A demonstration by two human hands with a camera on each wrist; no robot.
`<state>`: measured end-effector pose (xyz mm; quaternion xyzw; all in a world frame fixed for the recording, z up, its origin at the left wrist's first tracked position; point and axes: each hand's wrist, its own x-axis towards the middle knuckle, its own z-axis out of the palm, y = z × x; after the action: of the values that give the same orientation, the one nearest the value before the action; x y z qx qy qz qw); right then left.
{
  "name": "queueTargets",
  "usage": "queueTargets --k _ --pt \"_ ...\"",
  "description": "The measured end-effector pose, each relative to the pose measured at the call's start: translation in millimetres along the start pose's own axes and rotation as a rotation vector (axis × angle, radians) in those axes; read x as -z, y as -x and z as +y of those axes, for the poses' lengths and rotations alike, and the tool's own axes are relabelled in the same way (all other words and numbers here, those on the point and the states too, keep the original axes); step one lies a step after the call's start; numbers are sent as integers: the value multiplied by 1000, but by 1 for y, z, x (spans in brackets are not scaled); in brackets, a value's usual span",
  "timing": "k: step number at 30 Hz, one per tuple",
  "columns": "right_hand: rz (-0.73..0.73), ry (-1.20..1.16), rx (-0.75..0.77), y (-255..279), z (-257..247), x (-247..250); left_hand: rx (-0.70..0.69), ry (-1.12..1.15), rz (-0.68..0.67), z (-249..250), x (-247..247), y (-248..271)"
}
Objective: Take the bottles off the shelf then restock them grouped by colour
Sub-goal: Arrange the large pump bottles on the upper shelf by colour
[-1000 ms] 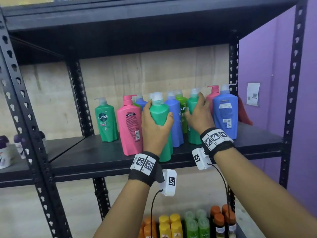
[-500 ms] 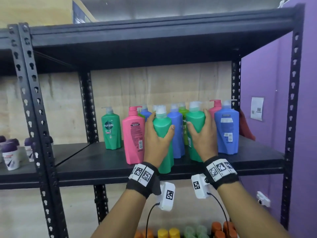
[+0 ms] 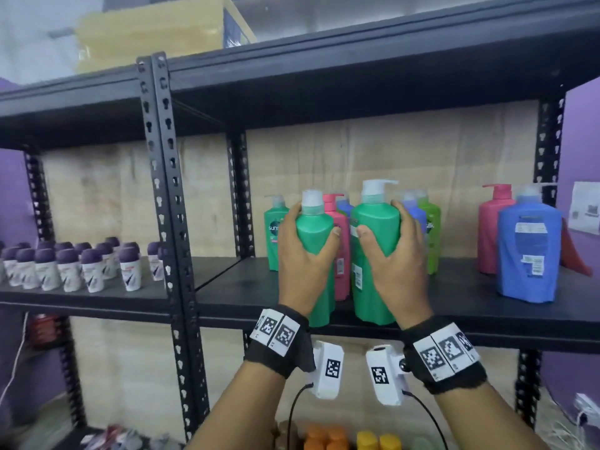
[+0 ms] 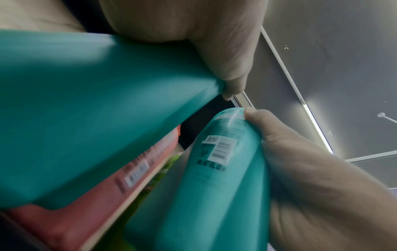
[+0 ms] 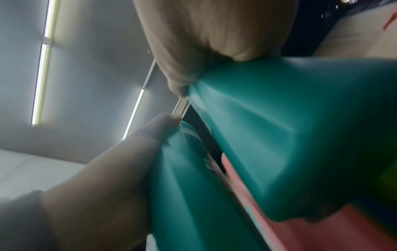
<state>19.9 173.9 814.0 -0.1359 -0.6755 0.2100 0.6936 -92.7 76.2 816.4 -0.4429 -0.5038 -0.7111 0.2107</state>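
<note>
The left hand [image 3: 303, 254] was wrapped round the shoulder of one green bottle [image 3: 316, 251], thumb on the near face and fingers curled round the far left side, while the right hand [image 3: 394, 258] gripped a second, taller green bottle [image 3: 375, 254] in the same way. Both bottles stood upright and close together at the near edge of the shelf [image 3: 470, 306], their bases seemingly at or just above its front lip; whether they touched it could not be told. Holding the two greens side by side probably served the sorting by colour, either to carry them off as a pair or to set them down as one group. Behind them, farther back, stood a third green bottle [image 3: 274, 235], a pink bottle [image 3: 341, 254], a blue bottle [image 3: 410, 209] and a lime bottle [image 3: 431, 228], so the colours were mixed. Well apart to the right stood a blue bottle [image 3: 527, 254] with a pink one [image 3: 490, 228] behind it. The black metal shelf had a pale board backing and purple walls on either side. The left bay held rows of small purple-capped bottles [image 3: 74, 267].
</note>
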Motion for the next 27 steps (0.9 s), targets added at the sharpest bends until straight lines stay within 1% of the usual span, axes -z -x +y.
queueTargets --k 6,9,13,16,21,25,27 --pt "-66 -81 -19 23 -26 -67 -16 -82 58 -37 58 -24" --pt "-79 -83 -42 34 -38 -100 6 -106 58 -60 85 -38" --pt "-154 -129 -93 47 -46 -142 13 -122 53 -88 111 -59" --pt "-160 -66 -98 51 -44 -168 45 -136 54 -106 122 -74" --pt "-123 10 -138 44 -31 -203 82 -133 14 -127 124 -87" --pt "-116 -36 -133 43 -19 -218 74 -117 -4 -142 124 -87" --pt "-149 -97 -167 47 -12 -221 115 -84 -37 -149 127 -83"
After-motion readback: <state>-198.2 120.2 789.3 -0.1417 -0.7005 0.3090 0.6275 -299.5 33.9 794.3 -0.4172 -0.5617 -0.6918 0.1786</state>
